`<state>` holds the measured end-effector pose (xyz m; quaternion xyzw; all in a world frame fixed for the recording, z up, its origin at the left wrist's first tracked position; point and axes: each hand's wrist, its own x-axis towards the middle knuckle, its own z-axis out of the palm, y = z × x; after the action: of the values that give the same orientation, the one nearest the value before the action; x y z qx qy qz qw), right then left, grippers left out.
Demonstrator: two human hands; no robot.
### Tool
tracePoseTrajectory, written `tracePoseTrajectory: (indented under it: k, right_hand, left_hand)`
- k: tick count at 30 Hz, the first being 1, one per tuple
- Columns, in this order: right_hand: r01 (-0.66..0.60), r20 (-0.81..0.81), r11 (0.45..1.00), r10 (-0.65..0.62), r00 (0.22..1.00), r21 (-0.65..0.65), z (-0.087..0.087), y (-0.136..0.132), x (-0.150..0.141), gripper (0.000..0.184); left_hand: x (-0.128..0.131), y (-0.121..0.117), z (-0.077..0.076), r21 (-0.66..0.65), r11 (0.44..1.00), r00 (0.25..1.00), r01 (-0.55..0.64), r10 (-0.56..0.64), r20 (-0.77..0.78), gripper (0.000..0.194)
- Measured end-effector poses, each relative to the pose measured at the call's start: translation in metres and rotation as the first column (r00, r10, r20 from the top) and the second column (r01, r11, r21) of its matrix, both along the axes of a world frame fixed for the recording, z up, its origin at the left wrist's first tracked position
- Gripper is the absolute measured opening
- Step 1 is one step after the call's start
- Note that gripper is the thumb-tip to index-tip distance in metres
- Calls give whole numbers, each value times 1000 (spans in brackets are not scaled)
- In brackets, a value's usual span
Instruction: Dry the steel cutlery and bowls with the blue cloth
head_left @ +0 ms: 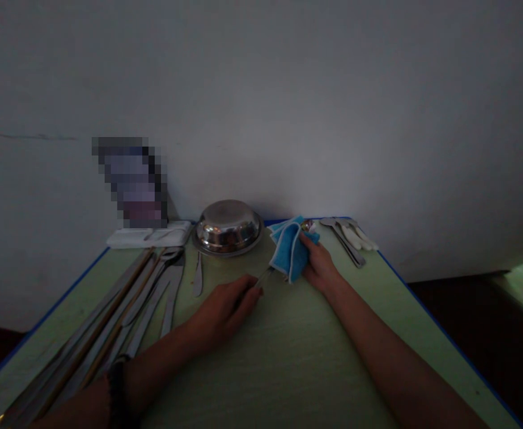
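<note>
My left hand (225,307) pinches the near end of a thin metal utensil (265,277) above the middle of the table. Its far end disappears into a folded blue cloth (290,253) with pale edging, so the utensil's kind is hidden. Fingers of my right hand (318,265) are closed on the cloth from the right side. Just behind the left hand, a small knife-like metal piece (197,283) lies near an upturned shiny metal bowl (228,229). A shiny object (307,226), too small to name, shows behind the cloth.
Long metal utensils and wooden sticks (104,316) lie along the table's left side. At the back right rest metal cutlery (348,250) and white-handled pieces (355,237). A white folded cloth (122,238) sits back left, below a blurred-out upright object (133,185). The wall borders the table's back.
</note>
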<state>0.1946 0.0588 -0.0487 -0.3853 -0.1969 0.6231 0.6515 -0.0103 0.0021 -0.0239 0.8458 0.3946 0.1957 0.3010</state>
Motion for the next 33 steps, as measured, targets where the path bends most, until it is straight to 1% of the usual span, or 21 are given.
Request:
tracePoseTrajectory:
  k: [2, 5, 11, 18, 20, 23, 25, 27, 30, 33]
  right_hand:
    - [-18, 17, 1000, 18, 1000, 17, 0, 0, -1, 20]
    - [-52, 35, 998, 51, 998, 35, 0, -1, -1, 24]
    - [-67, 40, 997, 66, 997, 35, -1, -1, -1, 21]
    - [-56, 54, 998, 54, 997, 25, 0, -2, -2, 20]
    - [-53, 60, 999, 53, 997, 6, 1, -2, -3, 19]
    - [-4, 48, 1000, 5, 999, -20, 2, -2, -3, 15]
    - [44, 24, 999, -44, 999, -6, 1, -1, -4, 14]
    - [70, 6, 997, -70, 998, 15, 0, -1, -4, 15]
    - [66, 9, 997, -67, 998, 31, -1, 0, -4, 19]
    - [52, 20, 997, -53, 998, 49, -2, 1, -5, 23]
  left_hand:
    - [-1, 1, 0, 2, 999, 999, -32, 32, 20, 24]
    - [-3, 2, 1, 4, 999, 999, -34, 33, 19, 23]
    - [1, 2, 4, -54, 997, 998, -62, 61, -24, 23]
    - [8, 2, 0, 4, 994, 987, -112, 112, -114, 17]
    - [7, 2, 0, 22, 995, 988, -99, 101, -113, 18]
    - [4, 1, -2, 21, 999, 997, -35, 36, -75, 17]
    - [1, 1, -2, 10, 1000, 999, 20, -19, -47, 16]
    - [-1, 0, -2, 8, 999, 998, 48, -48, -28, 15]
    - [-1, -1, -2, 6, 999, 999, 51, -51, -18, 16]
    - [-1, -2, -2, 3, 997, 997, 71, -71, -44, 15]
